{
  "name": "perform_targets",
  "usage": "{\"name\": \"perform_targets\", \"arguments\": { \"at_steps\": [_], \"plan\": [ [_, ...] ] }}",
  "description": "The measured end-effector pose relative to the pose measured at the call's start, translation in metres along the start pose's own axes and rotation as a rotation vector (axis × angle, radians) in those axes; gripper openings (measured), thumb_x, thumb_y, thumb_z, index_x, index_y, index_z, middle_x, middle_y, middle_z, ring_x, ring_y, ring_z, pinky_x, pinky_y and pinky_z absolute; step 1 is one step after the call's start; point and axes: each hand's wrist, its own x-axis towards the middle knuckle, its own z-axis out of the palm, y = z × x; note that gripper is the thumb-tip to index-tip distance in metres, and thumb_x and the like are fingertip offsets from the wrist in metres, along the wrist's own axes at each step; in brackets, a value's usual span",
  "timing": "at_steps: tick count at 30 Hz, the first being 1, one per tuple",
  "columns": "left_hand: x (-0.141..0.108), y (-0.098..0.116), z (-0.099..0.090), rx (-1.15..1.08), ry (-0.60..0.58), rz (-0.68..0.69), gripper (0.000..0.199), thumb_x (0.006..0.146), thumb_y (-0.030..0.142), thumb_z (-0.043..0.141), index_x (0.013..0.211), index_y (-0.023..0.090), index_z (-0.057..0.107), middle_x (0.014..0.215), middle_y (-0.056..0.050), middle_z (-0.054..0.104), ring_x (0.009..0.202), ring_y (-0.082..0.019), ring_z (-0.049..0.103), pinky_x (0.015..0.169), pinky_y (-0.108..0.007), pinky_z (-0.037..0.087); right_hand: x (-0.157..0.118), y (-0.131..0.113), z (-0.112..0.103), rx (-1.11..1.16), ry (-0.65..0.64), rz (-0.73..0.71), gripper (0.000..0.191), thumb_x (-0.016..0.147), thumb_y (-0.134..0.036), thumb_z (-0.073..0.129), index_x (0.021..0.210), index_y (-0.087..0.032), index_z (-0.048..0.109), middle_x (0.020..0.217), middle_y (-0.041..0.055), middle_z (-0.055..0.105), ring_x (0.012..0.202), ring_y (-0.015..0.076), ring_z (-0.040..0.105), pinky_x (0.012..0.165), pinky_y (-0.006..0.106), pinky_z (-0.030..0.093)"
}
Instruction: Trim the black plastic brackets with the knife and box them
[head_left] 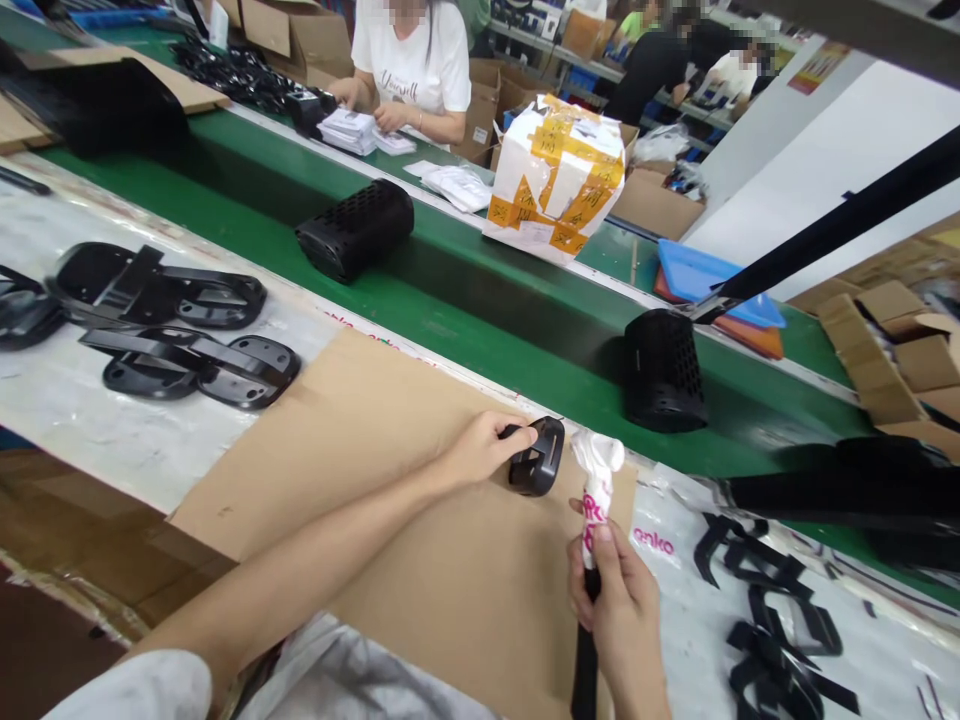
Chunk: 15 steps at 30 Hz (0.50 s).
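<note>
My left hand (487, 445) grips a black plastic bracket (538, 458) with an open frame, near the far edge of a cardboard sheet (420, 420). My right hand (616, 600) is wrapped round the handle of a hammer (596, 500). White wrapping with pink print covers the hammer's head and upper shaft, while the lower handle is black. The hammer's head is just right of the bracket, apart from it. Behind my left fingers part of the bracket is hidden.
Black plastic parts lie on the left (202, 360) and right (787, 620) of the bench. A green conveyor belt (480, 320) carries black perforated housings (360, 228). A taped white box (555, 180) stands beyond, near a co-worker (412, 60) handling papers. A black bar (832, 230) slants at right.
</note>
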Motion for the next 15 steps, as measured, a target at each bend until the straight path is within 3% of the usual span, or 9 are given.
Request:
{"name": "perform_targets", "arguments": {
  "at_steps": [5, 9, 10, 13, 15],
  "plan": [
    [0.0004, -0.0004, 0.0001, -0.034, 0.022, 0.002, 0.041, 0.092, 0.048, 0.055, 0.065, 0.018, 0.049, 0.065, 0.003, 0.043, 0.064, -0.012, 0.039, 0.063, -0.027, 0.029, 0.0033, -0.0018, 0.0037, -0.087, -0.244, 0.135, 0.063, 0.080, -0.078, 0.066, 0.104, -0.019, 0.063, 0.056, -0.0079, 0.045, 0.035, 0.0071, 0.030, 0.032, 0.020, 0.022],
    [0.0002, -0.0003, 0.0012, -0.018, 0.021, -0.001, 0.044, 0.092, 0.051, 0.054, 0.064, 0.018, 0.046, 0.063, 0.004, 0.038, 0.062, -0.012, 0.035, 0.061, -0.027, 0.026, -0.0014, -0.0023, 0.0046, -0.008, -0.049, 0.024, 0.065, 0.084, -0.078, 0.062, 0.116, -0.021, 0.061, 0.059, -0.0086, 0.043, 0.038, 0.0072, 0.031, 0.034, 0.019, 0.024],
    [0.0002, -0.0002, 0.0016, -0.013, 0.018, 0.002, 0.044, 0.092, 0.051, 0.055, 0.064, 0.018, 0.046, 0.063, 0.004, 0.039, 0.062, -0.012, 0.036, 0.061, -0.027, 0.026, -0.0020, -0.0009, 0.0063, -0.008, -0.051, 0.028, 0.068, 0.084, -0.080, 0.060, 0.115, -0.020, 0.062, 0.057, -0.0088, 0.042, 0.037, 0.0076, 0.031, 0.034, 0.019, 0.024],
    [0.0014, -0.0004, 0.0016, -0.033, 0.024, 0.003, 0.043, 0.090, 0.051, 0.057, 0.064, 0.018, 0.049, 0.063, 0.003, 0.044, 0.063, -0.012, 0.040, 0.062, -0.027, 0.029, 0.0005, 0.0027, 0.0081, -0.071, -0.215, 0.122, 0.072, 0.080, -0.082, 0.060, 0.110, -0.016, 0.062, 0.052, -0.0082, 0.044, 0.034, 0.0080, 0.030, 0.032, 0.020, 0.022],
    [0.0036, -0.0012, -0.0003, -0.126, 0.055, -0.039, 0.043, 0.085, 0.050, 0.063, 0.061, 0.018, 0.047, 0.060, 0.004, 0.040, 0.059, -0.011, 0.036, 0.059, -0.027, 0.027, 0.0029, 0.0013, 0.0027, -0.077, -0.232, 0.120, 0.068, 0.081, -0.079, 0.063, 0.109, -0.017, 0.062, 0.054, -0.0083, 0.046, 0.034, 0.0069, 0.028, 0.032, 0.020, 0.020]
  ]
}}
